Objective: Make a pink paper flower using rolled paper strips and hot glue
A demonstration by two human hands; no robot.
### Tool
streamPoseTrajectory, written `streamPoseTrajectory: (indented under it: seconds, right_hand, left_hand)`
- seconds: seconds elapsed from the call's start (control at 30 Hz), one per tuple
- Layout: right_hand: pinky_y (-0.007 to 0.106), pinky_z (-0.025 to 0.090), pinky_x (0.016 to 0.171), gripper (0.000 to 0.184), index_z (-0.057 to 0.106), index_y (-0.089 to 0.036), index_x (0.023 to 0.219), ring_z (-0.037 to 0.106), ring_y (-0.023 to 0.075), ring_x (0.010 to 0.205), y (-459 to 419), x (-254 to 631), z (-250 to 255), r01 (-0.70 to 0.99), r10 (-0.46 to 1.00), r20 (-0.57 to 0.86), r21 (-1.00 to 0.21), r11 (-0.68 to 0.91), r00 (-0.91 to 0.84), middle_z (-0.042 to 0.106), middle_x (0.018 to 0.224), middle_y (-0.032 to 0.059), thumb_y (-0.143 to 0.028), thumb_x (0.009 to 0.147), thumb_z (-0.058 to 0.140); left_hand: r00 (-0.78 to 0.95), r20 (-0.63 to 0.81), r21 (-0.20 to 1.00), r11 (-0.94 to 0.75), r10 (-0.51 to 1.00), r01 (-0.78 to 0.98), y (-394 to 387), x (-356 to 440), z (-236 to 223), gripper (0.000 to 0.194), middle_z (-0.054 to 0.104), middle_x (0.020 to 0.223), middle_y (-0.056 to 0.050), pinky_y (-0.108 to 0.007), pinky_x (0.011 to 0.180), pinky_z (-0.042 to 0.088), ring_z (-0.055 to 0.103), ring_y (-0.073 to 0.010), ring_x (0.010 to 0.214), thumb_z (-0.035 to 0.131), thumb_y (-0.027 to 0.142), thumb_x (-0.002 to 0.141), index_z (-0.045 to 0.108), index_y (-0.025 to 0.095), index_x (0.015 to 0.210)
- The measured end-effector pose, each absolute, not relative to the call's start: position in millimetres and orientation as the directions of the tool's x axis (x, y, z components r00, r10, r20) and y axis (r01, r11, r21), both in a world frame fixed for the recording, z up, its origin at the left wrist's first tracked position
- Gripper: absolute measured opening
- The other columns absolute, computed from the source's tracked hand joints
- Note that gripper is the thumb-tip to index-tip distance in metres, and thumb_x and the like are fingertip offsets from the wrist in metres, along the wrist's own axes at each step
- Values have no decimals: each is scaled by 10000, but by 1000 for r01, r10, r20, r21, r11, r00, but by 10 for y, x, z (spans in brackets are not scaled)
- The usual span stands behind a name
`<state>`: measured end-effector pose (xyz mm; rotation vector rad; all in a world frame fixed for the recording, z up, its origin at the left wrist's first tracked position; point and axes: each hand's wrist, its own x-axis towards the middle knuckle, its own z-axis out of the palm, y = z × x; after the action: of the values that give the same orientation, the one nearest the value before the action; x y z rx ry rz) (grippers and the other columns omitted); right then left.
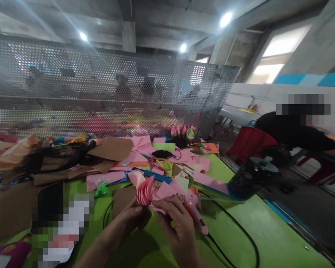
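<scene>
My left hand (130, 217) is closed around the lower end of a pink layered swirl (145, 192), shaped like soft-serve ice cream and held upright above the green table (226, 230). Just right of it, my right hand (175, 217) has bent fingers, with the fingertips close to the swirl's right side. What they pinch, if anything, is hidden. A pink glue gun (197, 219) with a small red light lies beside my right hand, its black cord running off to the right. Pink foam sheets (163, 191) lie behind both hands.
Brown sheets (110, 149), a blue tube (158, 176) and scissors (152, 163) clutter the far side. Finished-looking pink and green swirls (190, 132) stand at the back, before a perforated metal screen (100, 89). A phone-like black object (48, 203) lies left. Another person sits right.
</scene>
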<state>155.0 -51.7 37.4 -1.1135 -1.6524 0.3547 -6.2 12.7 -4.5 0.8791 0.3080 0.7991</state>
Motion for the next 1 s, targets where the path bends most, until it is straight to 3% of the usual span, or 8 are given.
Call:
streamPoseTrajectory:
  seconds: [0.13,0.27,0.47,0.8,1.0]
  right_hand:
    - [287,524,737,278,692,-264,1113,645,194,865,-535,1538,368,536,780,626,-653,536,-18,679,941,64,-135,905,561]
    - [295,531,747,281,681,-257,1122,647,201,878,-537,1538,351,554,771,635,-622,553,-58,686,956,69,-133,903,557]
    - [285,512,742,357,632,-291,1183,626,190,878,-556,1545,341,555,779,626,-635,538,-39,657,995,55,-97,895,548]
    - [289,497,768,339,642,-292,1185,610,198,921,-560,1562,380,531,807,590,-672,517,-39,646,1020,60,-118,913,539]
    - [282,498,778,348,654,-285,1176,614,193,924,-554,1566,364,527,791,611,-662,532,-32,647,1003,55,-99,902,548]
  left_hand:
    - [669,72,801,356,740,-480,112,-56,-31,370,460,688,18,-248,499,254,366,-112,554,654,472,776,632,200,1026]
    - [652,54,820,339,756,-461,112,-79,-23,437,515,717,5,-252,516,268,417,-125,585,655,449,787,589,214,1149]
    - [649,48,824,337,759,-455,155,-106,-57,363,544,723,-4,-252,538,302,476,-133,625,668,488,783,651,198,1001]
    - [651,66,824,327,756,-463,128,-62,3,418,491,653,17,-249,497,262,395,-118,545,659,540,783,669,201,1028]
    - [642,56,828,324,764,-458,98,-68,54,420,548,782,-15,-254,534,296,411,-123,597,603,521,827,651,214,1109]
